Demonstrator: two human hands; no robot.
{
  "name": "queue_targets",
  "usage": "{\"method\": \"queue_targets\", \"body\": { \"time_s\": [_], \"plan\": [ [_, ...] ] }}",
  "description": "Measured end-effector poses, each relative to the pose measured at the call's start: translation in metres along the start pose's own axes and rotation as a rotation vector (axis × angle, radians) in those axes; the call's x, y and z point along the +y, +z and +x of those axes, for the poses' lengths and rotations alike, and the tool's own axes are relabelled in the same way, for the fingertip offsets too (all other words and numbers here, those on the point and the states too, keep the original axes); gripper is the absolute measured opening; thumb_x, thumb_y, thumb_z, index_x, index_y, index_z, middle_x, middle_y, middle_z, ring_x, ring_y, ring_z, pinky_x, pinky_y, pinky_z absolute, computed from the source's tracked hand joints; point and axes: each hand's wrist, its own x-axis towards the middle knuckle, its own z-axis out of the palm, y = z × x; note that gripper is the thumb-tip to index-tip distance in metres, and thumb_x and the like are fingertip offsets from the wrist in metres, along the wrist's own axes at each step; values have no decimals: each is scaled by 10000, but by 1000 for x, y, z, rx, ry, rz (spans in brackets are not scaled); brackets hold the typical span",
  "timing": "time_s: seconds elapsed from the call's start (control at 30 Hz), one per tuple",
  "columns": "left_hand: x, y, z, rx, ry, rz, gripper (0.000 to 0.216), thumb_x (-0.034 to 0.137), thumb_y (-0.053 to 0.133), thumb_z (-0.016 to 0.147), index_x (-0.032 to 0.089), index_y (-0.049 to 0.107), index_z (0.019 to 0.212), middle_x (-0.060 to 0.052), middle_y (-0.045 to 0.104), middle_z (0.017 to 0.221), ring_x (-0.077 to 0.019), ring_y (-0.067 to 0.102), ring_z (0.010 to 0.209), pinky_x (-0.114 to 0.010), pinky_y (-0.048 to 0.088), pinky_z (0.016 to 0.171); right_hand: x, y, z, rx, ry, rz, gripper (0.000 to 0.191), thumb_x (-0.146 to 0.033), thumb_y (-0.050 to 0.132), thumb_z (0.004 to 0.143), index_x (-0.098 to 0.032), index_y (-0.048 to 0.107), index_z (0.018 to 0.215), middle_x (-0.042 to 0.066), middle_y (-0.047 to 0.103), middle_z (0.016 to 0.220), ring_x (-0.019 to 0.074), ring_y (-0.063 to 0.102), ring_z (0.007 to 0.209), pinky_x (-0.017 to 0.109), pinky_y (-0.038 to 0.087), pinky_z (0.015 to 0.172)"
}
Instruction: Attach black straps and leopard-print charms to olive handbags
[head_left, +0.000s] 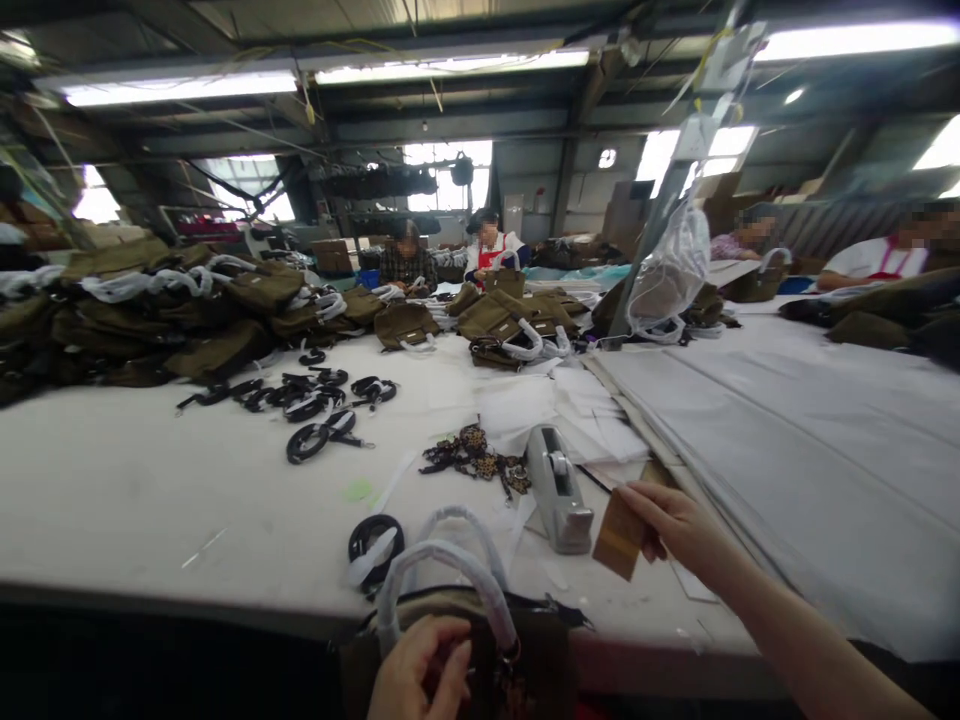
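A dark olive handbag (540,645) with white-wrapped handles (487,590) is at the table's near edge, directly before me. My left hand (420,670) is in front of the bag, by the foot of the near handle. Its fingers are curled in, and whatever they hold is hidden. Out to the right, my right hand (667,520) pinches a small brown card (621,535) above the table. A grey tape dispenser (559,490) stands just left of that card. Beside the handles lies a coiled black strap (375,550) with a white wrap.
Leopard-patterned pieces (472,455) lie behind the dispenser. Several coiled black straps (311,440) are further back on the white table (247,520). Olive bags (150,310) are heaped at the far left. Co-workers (495,245) sit across the table, near a metal post (656,220).
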Motion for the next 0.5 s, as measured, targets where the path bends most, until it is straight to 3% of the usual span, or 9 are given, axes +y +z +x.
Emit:
{"method": "queue_targets", "body": {
  "time_s": [0.13,0.2,0.27,0.37,0.5],
  "plan": [
    [42,-4,0,-138,89,-85,421,428,546,907,235,587,1279,-105,660,1167,-206,652,1035,-293,575,832,-26,84,-58,-397,-172,-171,467,-568,446,924,-198,536,653,-26,533,593,126,510,554,232,390,501],
    [53,-3,0,-126,101,-107,372,392,529,927,240,602,1259,-96,643,1201,-200,620,1087,-311,537,921,-29,124,-77,-534,-231,-199,432,-499,419,948,-193,579,689,-1,612,669,151,545,648,249,411,582],
    [56,-3,0,-39,90,-125,289,362,466,963,221,682,1093,-75,679,1076,-182,627,1029,-307,507,936,-27,156,-87,-613,-232,-211,405,-454,402,950,-189,610,725,19,658,713,171,561,672,266,414,603],
    [48,-14,-3,100,12,-160,368,368,392,993,185,698,903,-64,696,927,-172,641,930,-293,495,877,-20,183,-92,-650,-208,-211,372,-440,425,923,-186,603,719,37,665,724,188,570,679,280,423,613],
    [31,-37,-8,229,-137,-206,412,448,400,983,173,701,923,-70,712,915,-167,635,871,-268,478,803,-16,196,-92,-712,-145,-118,341,-472,478,877,-179,647,835,63,697,838,228,619,796,303,479,715]
  ]
}}
